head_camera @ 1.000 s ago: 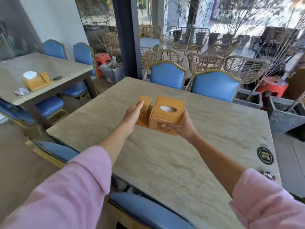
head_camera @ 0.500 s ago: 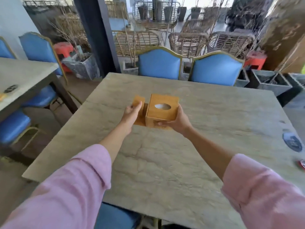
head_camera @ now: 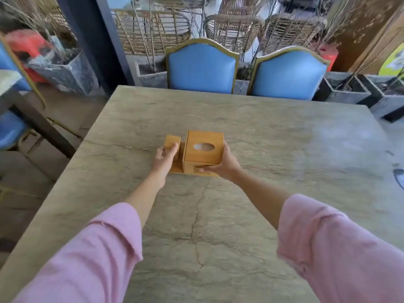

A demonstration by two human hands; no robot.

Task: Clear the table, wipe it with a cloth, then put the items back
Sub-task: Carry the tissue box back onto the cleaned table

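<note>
Wooden tissue box (head_camera: 204,152) sits mid-table, square lid with an oval slot, dark print on its near face. It shares a flat wooden base with a smaller upright wooden block (head_camera: 172,143) on the box's left side. Can't tell if the base is fully down on the table (head_camera: 284,171) or just above it; near edge looks to be at the surface.

Right hand (head_camera: 225,166) is wrapped around the box's right near corner, thumb across the near face over the print, fingers behind the right side. Left hand (head_camera: 164,160) grips the small block, thumb on its near face, fingers partly hidden behind it. Both forearms are bare; pink sleeves are pushed up toward the elbows.

Table is a grey-green stone-look slab with a dark crack line running from near the box toward the person. A round dark sticker (head_camera: 399,177) is at the table's right edge, well apart from the box.

Beyond the box, two blue padded chairs (head_camera: 202,66) are tucked against the far edge. Behind them are wicker chairs (head_camera: 234,29) and grey square planters (head_camera: 347,90). Left of the table, a dark pillar (head_camera: 91,40) and another planter (head_camera: 63,71), blurred.
</note>
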